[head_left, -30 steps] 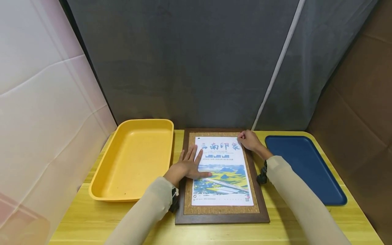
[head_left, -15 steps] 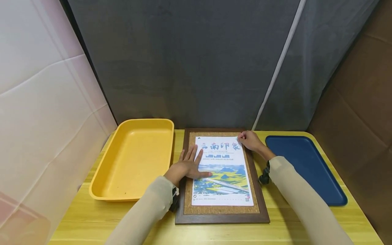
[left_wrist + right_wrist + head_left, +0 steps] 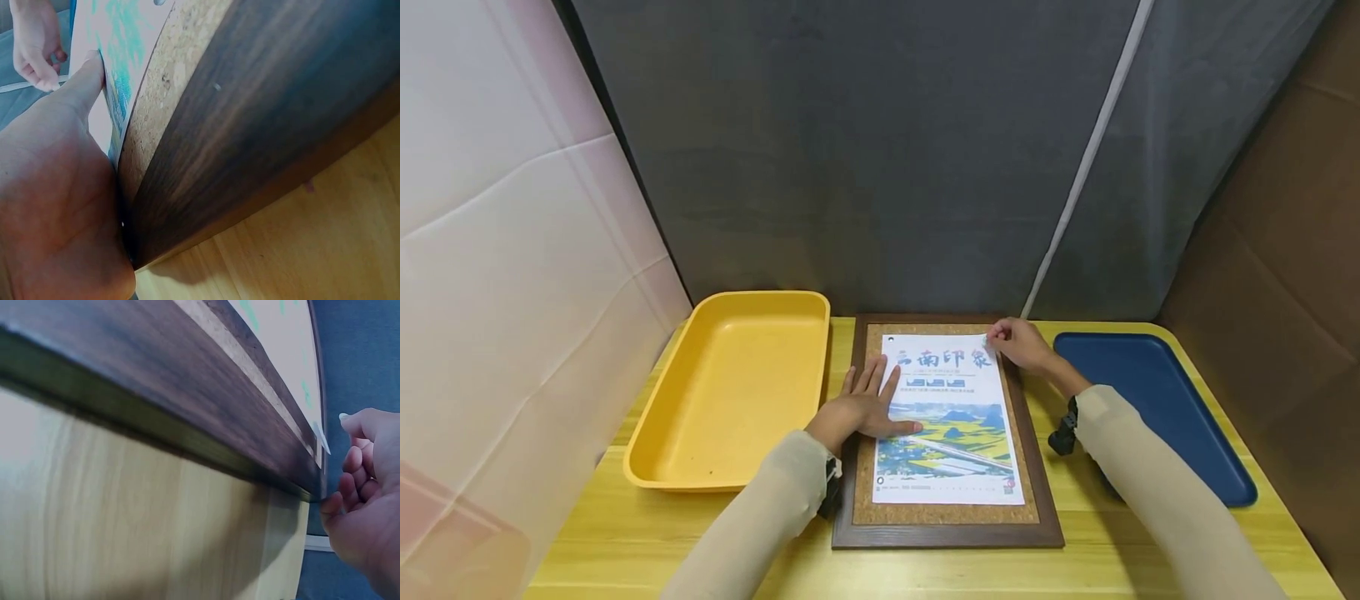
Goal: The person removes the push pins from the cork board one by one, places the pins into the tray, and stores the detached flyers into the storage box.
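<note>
A white printed poster [image 3: 947, 417] with blue lettering and a yellow-green landscape lies on a cork board [image 3: 955, 514] with a dark wooden frame [image 3: 947, 537]. Fingers spread, my left hand [image 3: 867, 412] rests flat on the poster's left side. My right hand [image 3: 1024, 345] is at the top right corner, fingers curled and thumb close to them. The right wrist view shows the paper's corner [image 3: 320, 439] standing up, apart from the thumb tip; I cannot tell whether these fingers pinch something small. Small dark-ringed round marks [image 3: 891, 339] show at both left corners.
A deep yellow tray [image 3: 726, 486] stands left of the board, and a shallow blue tray [image 3: 1150, 400] lies on the right. All rest on a wooden table [image 3: 790, 575], with a grey curtain [image 3: 865, 167] behind and screens at both sides.
My right wrist has swung slightly outward to the right, and its fingertips stay by the top right corner. The left hand keeps its place on the poster; the whole view has shifted slightly.
</note>
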A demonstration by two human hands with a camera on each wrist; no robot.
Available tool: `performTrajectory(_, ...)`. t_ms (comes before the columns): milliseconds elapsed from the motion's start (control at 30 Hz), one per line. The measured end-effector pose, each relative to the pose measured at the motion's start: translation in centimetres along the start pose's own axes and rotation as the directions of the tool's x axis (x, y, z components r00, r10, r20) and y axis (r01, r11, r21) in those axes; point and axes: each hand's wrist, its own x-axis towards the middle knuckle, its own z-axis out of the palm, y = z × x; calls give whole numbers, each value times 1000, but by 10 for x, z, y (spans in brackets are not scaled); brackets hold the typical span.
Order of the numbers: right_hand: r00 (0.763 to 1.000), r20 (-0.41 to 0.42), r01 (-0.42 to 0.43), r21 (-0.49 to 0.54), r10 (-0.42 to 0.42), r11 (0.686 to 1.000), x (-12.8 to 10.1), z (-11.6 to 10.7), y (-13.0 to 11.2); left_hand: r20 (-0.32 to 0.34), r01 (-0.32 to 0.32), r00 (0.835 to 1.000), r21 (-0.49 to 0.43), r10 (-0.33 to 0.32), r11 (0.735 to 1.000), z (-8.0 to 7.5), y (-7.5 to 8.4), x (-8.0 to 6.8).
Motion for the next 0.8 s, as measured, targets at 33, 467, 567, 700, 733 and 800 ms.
performTrajectory(33, 1000, 2, -5, -1, 5, 1000, -1, -2, 0, -1, -1, 1000, 1, 1, 1000, 0, 0, 0)
performTrajectory(467, 996, 9, 86, -16, -86, 996, -16, -23, -4, -11, -10, 1000, 6, 10, 1000, -1, -1, 2)
performTrajectory(567, 991, 15, 134, -27, -134, 991, -20, -29, -2, -5, -10, 1000, 5, 10, 1000, 0, -1, 4)
performTrajectory(700, 982, 26, 186, -44, -185, 982, -25, -36, 3, -6, -9, 1000, 14, 9, 1000, 2, -2, 5)
performTrajectory(733, 981, 31, 191, -43, -190, 981, -26, -38, 4, -8, -10, 1000, 15, 10, 1000, 2, -2, 5)
performTrajectory(800, 980, 35, 199, -36, -198, 979, -27, -42, 6, -11, -10, 1000, 17, 11, 1000, 2, -2, 4)
